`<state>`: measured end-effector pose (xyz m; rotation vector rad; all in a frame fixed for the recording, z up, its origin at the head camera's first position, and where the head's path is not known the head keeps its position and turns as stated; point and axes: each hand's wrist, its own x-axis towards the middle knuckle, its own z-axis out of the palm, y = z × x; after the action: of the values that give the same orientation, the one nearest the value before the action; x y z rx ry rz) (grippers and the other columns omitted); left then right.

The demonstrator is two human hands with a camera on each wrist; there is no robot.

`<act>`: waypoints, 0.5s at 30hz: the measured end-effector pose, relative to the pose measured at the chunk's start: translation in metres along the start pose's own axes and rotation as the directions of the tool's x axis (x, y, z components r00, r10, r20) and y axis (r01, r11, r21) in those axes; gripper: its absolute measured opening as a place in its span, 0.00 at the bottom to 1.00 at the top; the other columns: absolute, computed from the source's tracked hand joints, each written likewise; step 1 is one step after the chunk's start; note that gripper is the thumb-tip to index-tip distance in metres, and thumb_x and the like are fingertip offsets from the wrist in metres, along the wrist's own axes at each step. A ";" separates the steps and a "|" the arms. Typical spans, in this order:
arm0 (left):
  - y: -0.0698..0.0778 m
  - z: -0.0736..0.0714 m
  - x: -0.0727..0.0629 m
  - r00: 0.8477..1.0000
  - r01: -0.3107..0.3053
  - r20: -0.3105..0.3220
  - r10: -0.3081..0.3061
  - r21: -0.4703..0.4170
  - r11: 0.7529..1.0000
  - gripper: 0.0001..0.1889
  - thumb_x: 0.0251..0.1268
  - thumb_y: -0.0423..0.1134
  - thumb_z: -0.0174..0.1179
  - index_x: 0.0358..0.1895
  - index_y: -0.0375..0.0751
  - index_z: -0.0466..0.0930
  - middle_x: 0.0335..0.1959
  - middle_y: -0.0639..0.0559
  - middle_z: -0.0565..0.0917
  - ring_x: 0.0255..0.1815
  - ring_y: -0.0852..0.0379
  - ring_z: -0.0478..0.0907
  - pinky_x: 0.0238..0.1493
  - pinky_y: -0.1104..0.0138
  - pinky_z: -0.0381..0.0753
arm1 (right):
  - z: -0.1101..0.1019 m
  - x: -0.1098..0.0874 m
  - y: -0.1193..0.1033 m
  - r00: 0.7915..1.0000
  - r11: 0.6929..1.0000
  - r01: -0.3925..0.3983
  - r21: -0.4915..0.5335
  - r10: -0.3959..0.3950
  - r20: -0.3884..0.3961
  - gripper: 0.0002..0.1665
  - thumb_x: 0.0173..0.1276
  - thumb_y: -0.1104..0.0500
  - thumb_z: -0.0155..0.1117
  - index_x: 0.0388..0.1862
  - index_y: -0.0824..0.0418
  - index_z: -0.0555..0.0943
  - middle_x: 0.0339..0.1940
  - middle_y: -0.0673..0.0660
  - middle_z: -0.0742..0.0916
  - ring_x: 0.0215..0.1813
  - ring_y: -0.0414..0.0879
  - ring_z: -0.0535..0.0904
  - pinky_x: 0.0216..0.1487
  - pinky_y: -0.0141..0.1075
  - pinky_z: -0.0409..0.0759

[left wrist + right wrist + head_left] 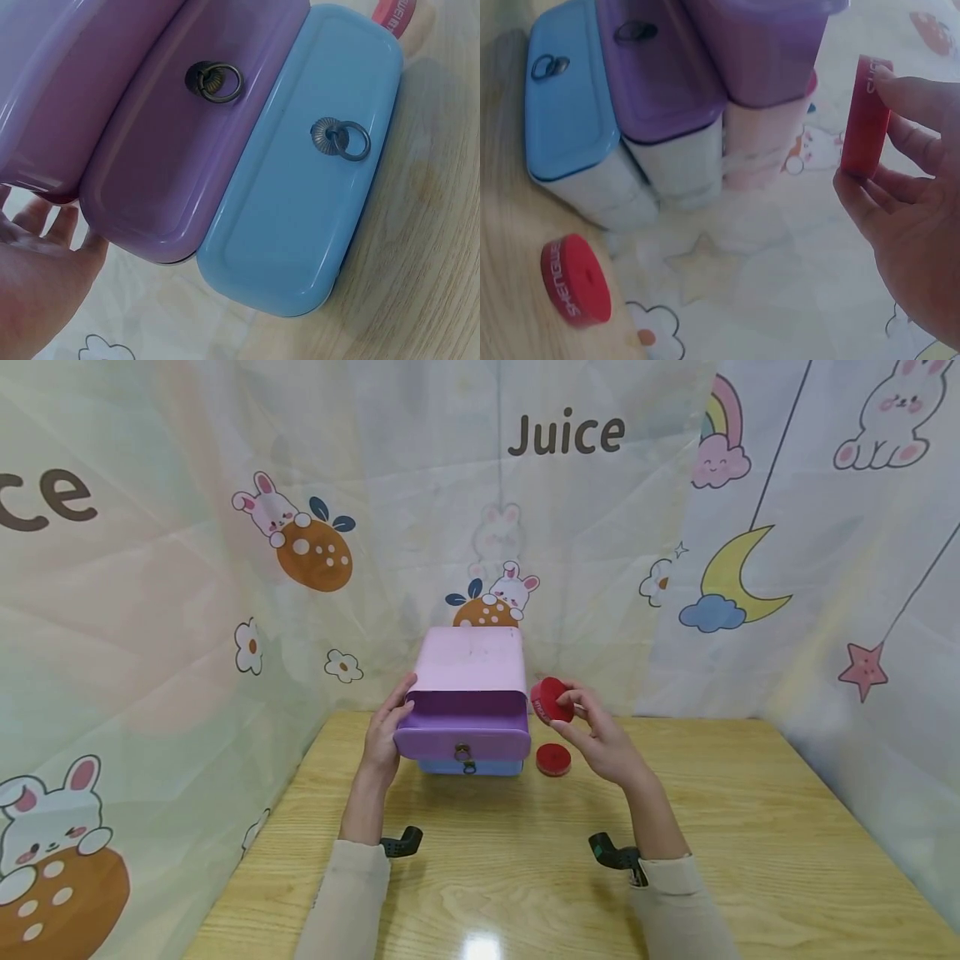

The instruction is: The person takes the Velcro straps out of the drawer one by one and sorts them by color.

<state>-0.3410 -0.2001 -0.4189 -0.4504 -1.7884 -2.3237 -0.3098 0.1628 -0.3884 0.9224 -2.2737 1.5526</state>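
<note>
A small stacked drawer cabinet (471, 660) with a pink top stands on the table. Its uppermost purple drawer (462, 744) is pulled out; the lower purple drawer (161, 165) and blue drawer (300, 165) are closed. My left hand (384, 735) rests along the cabinet's left side, fingers (64, 225) extended against it beside the pulled-out drawer. To the right of the cabinet, my right hand (600, 739) pinches a red roll of tape (866, 116) by its edges, raised above the table. A second red roll of tape (553, 760) lies flat below it.
The wooden table (487, 852) reaches back to a printed fabric backdrop (420, 527), which also hangs at both sides. Metal ring pulls (341, 140) stick out from the drawer fronts. Each wrist wears a black camera mount (617, 853).
</note>
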 end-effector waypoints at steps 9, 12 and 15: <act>0.001 0.000 0.000 1.000 -0.013 0.001 0.013 0.005 1.000 0.26 0.83 0.36 0.48 0.79 0.45 0.66 0.83 0.57 0.63 0.85 0.59 0.50 0.86 0.54 0.44 | -0.007 -0.010 0.032 0.963 0.970 -0.220 -0.105 0.234 0.137 0.13 0.73 0.61 0.70 0.53 0.60 0.78 0.69 0.62 0.77 0.69 0.68 0.76 0.61 0.57 0.83; 0.001 0.000 0.000 1.000 -0.013 -0.003 0.013 0.006 1.000 0.26 0.82 0.36 0.48 0.79 0.45 0.66 0.83 0.57 0.63 0.85 0.59 0.51 0.86 0.55 0.44 | -0.004 -0.011 0.044 0.946 0.963 -0.218 -0.160 0.249 0.207 0.12 0.69 0.64 0.73 0.48 0.61 0.80 0.62 0.62 0.82 0.64 0.63 0.79 0.61 0.54 0.83; 0.001 0.000 0.001 1.000 -0.010 -0.002 0.010 0.004 1.000 0.26 0.82 0.36 0.48 0.79 0.45 0.66 0.83 0.57 0.63 0.85 0.59 0.51 0.85 0.54 0.44 | -0.002 -0.011 0.053 0.936 0.961 -0.185 -0.205 0.236 0.261 0.12 0.65 0.67 0.76 0.43 0.63 0.82 0.55 0.61 0.85 0.58 0.58 0.79 0.60 0.52 0.81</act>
<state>-0.3419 -0.2001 -0.4178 -0.4555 -1.7850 -2.3126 -0.3340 0.1809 -0.4328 0.9286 -2.7435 1.3352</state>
